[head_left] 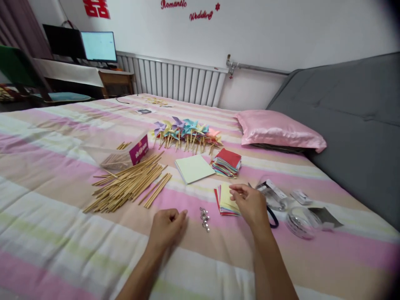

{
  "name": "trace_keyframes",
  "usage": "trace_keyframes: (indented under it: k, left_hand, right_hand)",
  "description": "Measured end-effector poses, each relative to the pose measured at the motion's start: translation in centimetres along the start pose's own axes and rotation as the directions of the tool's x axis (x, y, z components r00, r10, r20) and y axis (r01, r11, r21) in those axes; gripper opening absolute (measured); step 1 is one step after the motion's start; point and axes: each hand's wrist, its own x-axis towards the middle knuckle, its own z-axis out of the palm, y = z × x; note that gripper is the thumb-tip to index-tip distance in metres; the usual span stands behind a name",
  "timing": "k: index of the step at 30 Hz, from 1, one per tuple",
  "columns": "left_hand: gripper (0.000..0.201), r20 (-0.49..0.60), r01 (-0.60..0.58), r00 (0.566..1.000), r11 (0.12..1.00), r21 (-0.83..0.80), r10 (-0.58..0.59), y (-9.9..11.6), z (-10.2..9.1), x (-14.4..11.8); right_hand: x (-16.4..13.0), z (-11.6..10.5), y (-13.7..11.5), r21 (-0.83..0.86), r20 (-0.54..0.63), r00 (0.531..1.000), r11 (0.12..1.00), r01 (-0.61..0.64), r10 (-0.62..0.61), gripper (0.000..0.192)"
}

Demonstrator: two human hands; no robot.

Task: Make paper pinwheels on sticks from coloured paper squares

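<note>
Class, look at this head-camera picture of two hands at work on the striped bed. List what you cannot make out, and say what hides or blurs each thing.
- Left hand: fingers curled under, so whether it holds anything is hidden.
- Paper stack: its right part is covered by the right hand.
- Black loop: mostly behind the right wrist.
- Small silver pieces: too small to identify.
- Purple label on the clear box: print too small to read.
- Both forearms: cut off by the bottom edge.

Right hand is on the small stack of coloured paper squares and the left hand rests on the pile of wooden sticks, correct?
Not quite. The head view shows the left hand on the striped bedsheet, apart from the wooden sticks, near the metal pins. The right hand is on the paper squares.
</note>
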Motion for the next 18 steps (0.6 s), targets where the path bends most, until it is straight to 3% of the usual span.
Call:
trace_keyframes:
  k: [2,5,9,11,13,16,18]
  left_hand:
    - [0.046,0.001,-0.014,1.000,1.000,0.017,0.014,1.2,-0.4,0.4]
    - [0.044,0.090,-0.173,0.983,0.967,0.186,0.159,4.5,-1.2,1.5]
    - [0.043,0.102,-0.355,0.934,0.870,0.342,0.342,9.9,-0.8,3.9]
    - [0.041,0.048,-0.350,0.934,0.881,0.318,0.354,11.2,0.4,5.4]
    - [0.038,-0.026,-0.325,0.938,0.906,0.271,0.345,10.9,2.1,6.8]
    - [0.039,-0.162,-0.307,0.932,0.943,0.133,0.326,8.3,4.3,8.2]
    - [0.042,-0.119,-0.301,0.945,0.952,0.053,0.305,6.4,5.2,8.6]
  right_hand:
    - [0.6,-0.9,0.9,0.017,-0.042,0.999,0.999,-0.029,0.030,0.022]
    - [1.3,-1.6,2.3,-0.001,-0.070,0.997,0.999,-0.043,0.043,0.023]
    - [1.6,-2.1,3.2,-0.062,0.005,1.000,0.998,-0.014,0.015,0.026]
    - [1.6,-2.3,3.3,-0.154,0.069,0.997,0.987,0.038,-0.028,0.032]
    - [1.7,-2.3,3.5,-0.240,0.143,0.987,0.966,0.100,-0.067,0.040]
    - [1.8,-2.2,4.1,-0.292,0.221,0.970,0.943,0.160,-0.097,0.047]
    - [2.0,-2.0,4.4,-0.303,0.248,0.964,0.938,0.170,-0.095,0.050]
